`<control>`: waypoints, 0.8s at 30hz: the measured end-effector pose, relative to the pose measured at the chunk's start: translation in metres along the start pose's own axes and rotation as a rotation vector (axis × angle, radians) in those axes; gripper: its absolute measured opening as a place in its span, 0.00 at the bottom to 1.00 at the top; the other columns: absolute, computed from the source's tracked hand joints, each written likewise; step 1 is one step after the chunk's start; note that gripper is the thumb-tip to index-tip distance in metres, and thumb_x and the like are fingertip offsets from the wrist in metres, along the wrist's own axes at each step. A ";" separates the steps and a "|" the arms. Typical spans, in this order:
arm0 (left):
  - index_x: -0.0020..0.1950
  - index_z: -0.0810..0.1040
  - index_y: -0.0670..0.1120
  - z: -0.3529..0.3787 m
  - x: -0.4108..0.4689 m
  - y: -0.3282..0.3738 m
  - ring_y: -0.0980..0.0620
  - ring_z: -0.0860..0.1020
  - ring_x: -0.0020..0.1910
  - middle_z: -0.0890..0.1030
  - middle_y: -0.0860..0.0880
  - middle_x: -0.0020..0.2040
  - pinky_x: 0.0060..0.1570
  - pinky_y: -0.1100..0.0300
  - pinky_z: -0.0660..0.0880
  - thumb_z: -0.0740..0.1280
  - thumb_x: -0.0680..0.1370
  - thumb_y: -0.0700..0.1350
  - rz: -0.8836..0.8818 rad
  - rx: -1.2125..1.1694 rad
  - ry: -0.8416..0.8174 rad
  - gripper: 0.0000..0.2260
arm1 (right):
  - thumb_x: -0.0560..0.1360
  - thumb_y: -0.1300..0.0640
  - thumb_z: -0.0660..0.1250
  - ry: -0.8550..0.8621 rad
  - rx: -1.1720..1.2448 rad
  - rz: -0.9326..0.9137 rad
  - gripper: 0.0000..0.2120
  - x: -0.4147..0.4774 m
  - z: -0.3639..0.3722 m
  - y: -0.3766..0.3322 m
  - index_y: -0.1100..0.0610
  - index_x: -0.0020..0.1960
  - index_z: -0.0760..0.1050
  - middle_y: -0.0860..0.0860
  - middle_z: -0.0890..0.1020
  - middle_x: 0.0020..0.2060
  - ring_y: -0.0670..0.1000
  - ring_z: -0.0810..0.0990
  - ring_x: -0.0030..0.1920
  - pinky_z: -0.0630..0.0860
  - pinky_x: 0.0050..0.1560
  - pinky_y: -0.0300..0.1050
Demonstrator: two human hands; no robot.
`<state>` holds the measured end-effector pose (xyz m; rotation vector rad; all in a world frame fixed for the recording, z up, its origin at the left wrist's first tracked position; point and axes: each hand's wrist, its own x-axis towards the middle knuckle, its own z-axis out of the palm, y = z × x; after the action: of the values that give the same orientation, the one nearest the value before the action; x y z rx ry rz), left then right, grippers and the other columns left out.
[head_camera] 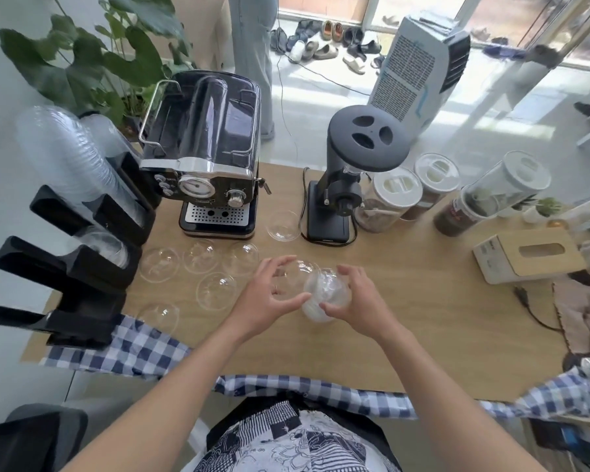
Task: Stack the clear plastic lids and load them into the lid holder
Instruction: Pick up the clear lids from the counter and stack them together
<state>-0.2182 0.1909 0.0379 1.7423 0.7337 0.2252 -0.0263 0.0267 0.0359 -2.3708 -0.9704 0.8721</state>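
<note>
Both hands on the lids, mid-tabletop, nesting one onto the stack.

The left hand (269, 296) pinches a single lid (295, 277) by its rim; the right hand (355, 294) is clamped around the stack (324, 296). Loose lids (201, 255) wait toward the left edge, beside the holder (82, 267). These domes look feather-light, thin and slick, likely to flex or crack if squeezed. Rims are probably the safest hold.

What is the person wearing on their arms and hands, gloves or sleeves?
No gloves: both the left hand and the right hand are bare, and the forearms are uncovered. No watch or bracelet shows. A blue-and-white checked cloth hangs by the elbows, over a black-and-white patterned top.
</note>
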 end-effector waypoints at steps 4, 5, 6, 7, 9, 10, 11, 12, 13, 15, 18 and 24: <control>0.81 0.72 0.63 0.018 0.007 -0.003 0.63 0.74 0.74 0.73 0.62 0.73 0.72 0.53 0.79 0.83 0.74 0.59 -0.025 -0.009 -0.035 0.37 | 0.73 0.43 0.83 -0.006 0.041 -0.005 0.46 -0.006 0.013 0.002 0.53 0.84 0.66 0.48 0.73 0.76 0.50 0.74 0.76 0.70 0.75 0.43; 0.81 0.72 0.63 0.021 0.009 -0.004 0.62 0.74 0.75 0.73 0.62 0.73 0.72 0.53 0.79 0.83 0.74 0.60 -0.030 -0.001 -0.046 0.38 | 0.73 0.43 0.83 0.002 0.047 -0.012 0.46 -0.007 0.015 0.002 0.54 0.84 0.66 0.48 0.73 0.76 0.50 0.74 0.75 0.70 0.74 0.42; 0.82 0.71 0.62 0.024 0.010 -0.006 0.61 0.74 0.75 0.73 0.62 0.73 0.72 0.53 0.80 0.83 0.73 0.60 -0.037 0.009 -0.054 0.39 | 0.74 0.43 0.83 0.006 0.051 -0.019 0.46 -0.007 0.017 0.002 0.54 0.84 0.66 0.48 0.73 0.76 0.50 0.74 0.75 0.69 0.73 0.41; 0.82 0.71 0.61 0.027 0.010 -0.007 0.60 0.74 0.76 0.73 0.62 0.74 0.72 0.53 0.80 0.83 0.73 0.60 -0.049 0.016 -0.059 0.40 | 0.74 0.44 0.83 0.006 0.053 -0.025 0.46 -0.008 0.018 0.002 0.54 0.84 0.66 0.48 0.73 0.76 0.50 0.75 0.75 0.69 0.72 0.40; 0.82 0.70 0.57 0.030 0.011 -0.011 0.58 0.74 0.76 0.74 0.60 0.76 0.72 0.52 0.79 0.84 0.73 0.59 -0.081 0.028 -0.066 0.41 | 0.75 0.45 0.83 -0.011 0.056 -0.031 0.46 -0.010 0.021 0.001 0.53 0.86 0.64 0.49 0.72 0.76 0.49 0.75 0.73 0.69 0.69 0.39; 0.81 0.70 0.56 0.032 0.011 -0.011 0.57 0.74 0.76 0.75 0.59 0.77 0.73 0.51 0.79 0.84 0.72 0.59 -0.088 0.045 -0.068 0.41 | 0.75 0.44 0.83 -0.024 0.060 -0.031 0.47 -0.012 0.023 0.001 0.52 0.86 0.63 0.49 0.71 0.76 0.49 0.75 0.72 0.69 0.68 0.39; 0.81 0.70 0.55 0.033 0.012 -0.012 0.56 0.74 0.76 0.75 0.59 0.77 0.74 0.50 0.79 0.84 0.72 0.59 -0.089 0.066 -0.073 0.41 | 0.74 0.44 0.83 -0.034 0.063 -0.034 0.48 -0.013 0.025 0.001 0.51 0.87 0.62 0.49 0.71 0.76 0.49 0.75 0.72 0.71 0.69 0.41; 0.80 0.71 0.54 0.034 0.012 -0.013 0.56 0.75 0.76 0.76 0.58 0.76 0.74 0.49 0.78 0.84 0.71 0.59 -0.086 0.088 -0.083 0.41 | 0.74 0.42 0.83 -0.041 0.068 -0.038 0.50 -0.014 0.026 0.002 0.50 0.87 0.61 0.49 0.71 0.76 0.49 0.75 0.72 0.72 0.71 0.43; 0.79 0.71 0.54 0.035 0.012 -0.013 0.56 0.75 0.75 0.77 0.57 0.75 0.74 0.49 0.78 0.84 0.71 0.59 -0.081 0.106 -0.092 0.40 | 0.74 0.42 0.83 -0.045 0.073 -0.042 0.51 -0.014 0.027 0.002 0.50 0.88 0.59 0.50 0.71 0.77 0.49 0.75 0.73 0.72 0.73 0.44; 0.79 0.72 0.54 0.036 0.012 -0.015 0.56 0.76 0.74 0.77 0.57 0.74 0.74 0.49 0.78 0.84 0.71 0.59 -0.072 0.135 -0.102 0.40 | 0.74 0.41 0.83 -0.051 0.086 -0.038 0.54 -0.016 0.029 0.004 0.52 0.89 0.56 0.50 0.68 0.81 0.49 0.72 0.78 0.68 0.76 0.44; 0.80 0.71 0.56 0.037 0.010 -0.017 0.56 0.75 0.74 0.76 0.58 0.75 0.74 0.47 0.77 0.84 0.72 0.58 -0.060 0.168 -0.106 0.40 | 0.72 0.42 0.84 -0.053 0.082 -0.043 0.55 -0.017 0.032 0.006 0.51 0.89 0.56 0.47 0.67 0.83 0.47 0.68 0.81 0.66 0.83 0.48; 0.79 0.70 0.66 0.037 0.009 -0.018 0.54 0.75 0.74 0.75 0.61 0.73 0.72 0.45 0.79 0.83 0.73 0.54 -0.011 0.205 -0.124 0.37 | 0.71 0.45 0.86 -0.006 0.113 -0.061 0.48 -0.016 0.037 0.008 0.47 0.84 0.65 0.43 0.74 0.77 0.44 0.74 0.76 0.74 0.78 0.54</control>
<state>-0.1989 0.1685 0.0080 1.9274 0.6944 0.0340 -0.0574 0.0155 0.0112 -2.2330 -0.9645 0.8874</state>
